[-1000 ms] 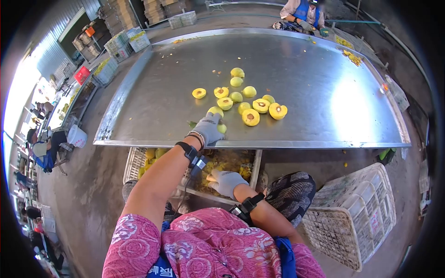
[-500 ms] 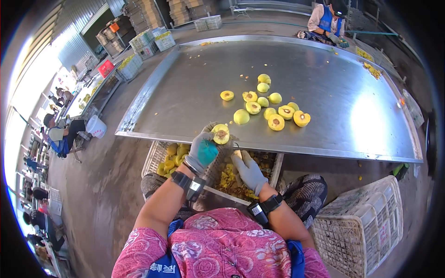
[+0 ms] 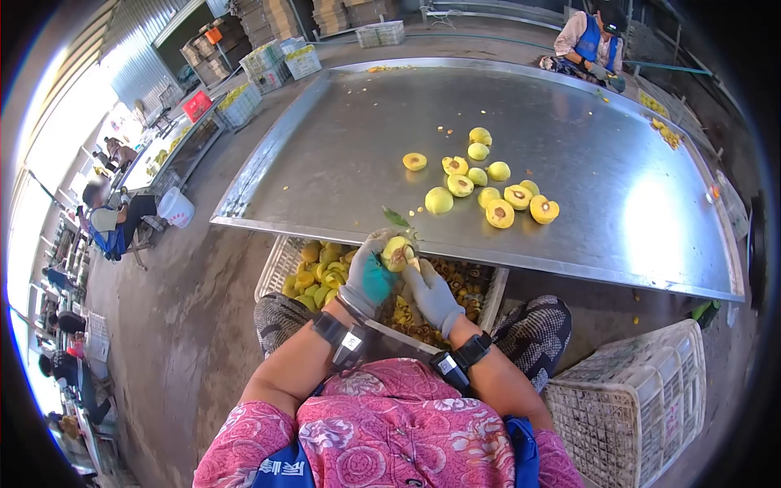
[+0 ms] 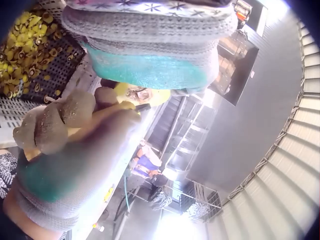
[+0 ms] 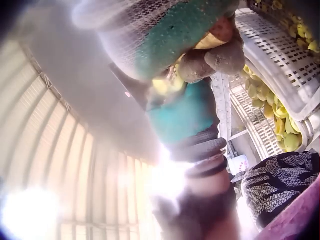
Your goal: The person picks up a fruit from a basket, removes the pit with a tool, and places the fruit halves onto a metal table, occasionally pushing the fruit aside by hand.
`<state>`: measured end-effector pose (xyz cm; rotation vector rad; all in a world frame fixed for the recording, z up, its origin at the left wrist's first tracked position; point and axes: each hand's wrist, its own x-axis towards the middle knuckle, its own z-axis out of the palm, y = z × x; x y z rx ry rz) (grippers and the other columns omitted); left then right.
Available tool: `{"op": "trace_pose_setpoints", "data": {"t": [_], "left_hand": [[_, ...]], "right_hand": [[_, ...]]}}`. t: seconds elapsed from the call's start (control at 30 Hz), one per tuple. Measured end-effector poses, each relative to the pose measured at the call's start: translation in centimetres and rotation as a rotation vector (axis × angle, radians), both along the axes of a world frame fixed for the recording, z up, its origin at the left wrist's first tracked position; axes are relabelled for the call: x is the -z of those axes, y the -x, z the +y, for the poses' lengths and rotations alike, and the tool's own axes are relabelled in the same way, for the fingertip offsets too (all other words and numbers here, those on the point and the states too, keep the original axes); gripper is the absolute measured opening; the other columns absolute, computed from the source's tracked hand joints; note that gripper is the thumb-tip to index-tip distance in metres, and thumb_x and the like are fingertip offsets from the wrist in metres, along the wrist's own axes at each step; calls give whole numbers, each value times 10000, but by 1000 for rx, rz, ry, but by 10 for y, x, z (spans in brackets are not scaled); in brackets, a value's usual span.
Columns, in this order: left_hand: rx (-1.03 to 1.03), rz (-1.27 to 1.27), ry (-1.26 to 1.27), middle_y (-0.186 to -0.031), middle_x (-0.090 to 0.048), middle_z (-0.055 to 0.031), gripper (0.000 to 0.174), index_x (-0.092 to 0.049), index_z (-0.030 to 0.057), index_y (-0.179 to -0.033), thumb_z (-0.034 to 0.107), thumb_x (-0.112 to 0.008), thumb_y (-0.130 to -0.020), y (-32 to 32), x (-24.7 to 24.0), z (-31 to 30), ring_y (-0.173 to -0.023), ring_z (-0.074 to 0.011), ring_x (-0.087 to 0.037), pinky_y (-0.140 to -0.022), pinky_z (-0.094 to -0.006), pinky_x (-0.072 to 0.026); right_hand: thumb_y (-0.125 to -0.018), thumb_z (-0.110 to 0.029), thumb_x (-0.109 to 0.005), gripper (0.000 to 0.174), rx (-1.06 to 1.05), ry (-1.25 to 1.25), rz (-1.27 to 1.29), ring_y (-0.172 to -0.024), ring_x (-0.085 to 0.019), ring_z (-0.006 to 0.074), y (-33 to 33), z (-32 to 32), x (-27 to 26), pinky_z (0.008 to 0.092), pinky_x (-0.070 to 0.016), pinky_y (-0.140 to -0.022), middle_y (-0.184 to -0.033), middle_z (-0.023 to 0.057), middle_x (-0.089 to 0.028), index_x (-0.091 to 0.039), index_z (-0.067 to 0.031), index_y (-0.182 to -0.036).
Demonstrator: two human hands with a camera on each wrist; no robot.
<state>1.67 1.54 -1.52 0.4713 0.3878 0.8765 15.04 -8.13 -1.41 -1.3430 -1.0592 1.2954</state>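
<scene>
One crate (image 3: pixel 272 270) sits leftmost, below the near edge of the counter (image 3: pixel 342 154). Above and rightward, the left hand (image 3: pixel 368 278) curls its fingers round a cut yellow-green fruit (image 3: pixel 396 253); then the right hand (image 3: pixel 434 299) pinches a pale-handled tool (image 3: pixel 414 263), tip close by the cut face. Should the fruit twist in a slick grip, that tip could skid into the left fingers.
</scene>
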Motion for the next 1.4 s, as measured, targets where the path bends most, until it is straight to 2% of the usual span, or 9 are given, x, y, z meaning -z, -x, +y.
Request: {"op": "trace_pose_setpoints", "data": {"t": [0.2,0.4,0.6,0.7,0.8,1.0,1.2,1.3,1.4], "left_hand": [[-29,29,-93,-1102,-611,-203,292,-552,-26,-1116,108,-412,-897,-6,-7,-2,-1014,-313,-627,-942,-472,-517],[-245,126,-175,-981,-624,-183,283,-544,-3,-1012,273,-481,-1005,-21,-6,-11,-911,-319,-638,-899,-464,-536],[-128,132,56,-939,-633,-166,456,-559,5,-987,456,-492,-1006,-16,-21,-8,-827,-290,-649,-801,-445,-568],[-215,278,-178,-931,-634,-155,471,-562,4,-978,469,-491,-1003,-19,-5,-3,-838,-283,-652,-792,-424,-570],[-197,294,-81,-907,-638,-146,497,-573,0,-975,488,-486,-1000,-19,-11,-8,-815,-266,-650,-788,-413,-569],[-212,433,-218,-904,-646,-153,545,-596,-4,-983,523,-458,-998,-11,-16,-18,-809,-264,-653,-769,-405,-573],[-31,271,-1,-875,-655,-146,574,-615,-10,-942,540,-458,-994,-4,-38,-16,-740,-232,-650,-722,-360,-578],[-220,627,-305,-868,-661,-141,572,-622,0,-890,533,-450,-1002,-8,-21,-15,-721,-209,-643,-704,-345,-565],[-130,438,-234,-832,-665,-135,572,-641,3,-852,513,-440,-1013,-10,-30,-18,-723,-195,-639,-683,-340,-546]], "right_hand": [[-997,-393,-471,454,33,-80,-48,-944,-640,347,11,5,16,410,-481,-840,-1006,238,-653,-508,4,-1213],[-1002,-379,-462,447,-21,-97,-153,-1040,-605,456,12,5,13,440,-470,-860,-1069,302,-632,-504,27,-1184],[-998,-387,-458,466,-43,-214,-154,-1053,-597,473,11,3,12,454,-466,-874,-1063,318,-629,-502,34,-1193],[-998,-393,-460,496,-76,-81,-163,-1065,-595,472,8,4,7,451,-467,-883,-1082,323,-627,-497,38,-1240],[-998,-386,-464,507,-99,-75,-163,-1073,-590,476,6,5,8,448,-468,-888,-1104,326,-621,-497,40,-1271],[-999,-410,-468,514,-76,-178,-115,-1014,-634,374,14,8,32,395,-476,-872,-1058,252,-654,-522,32,-1256],[-1026,-355,-461,447,-282,52,84,-890,-539,124,3,1,5,275,-455,-815,-1000,62,-615,-516,11,-1276],[-1006,-403,-471,436,-191,5,35,-705,-543,121,13,-6,-5,281,-455,-635,-825,58,-608,-558,-17,-1187],[-1010,-400,-465,374,-196,-121,157,-561,-489,96,12,-2,10,254,-396,-501,-705,13,-548,-566,-50,-1093]]}}
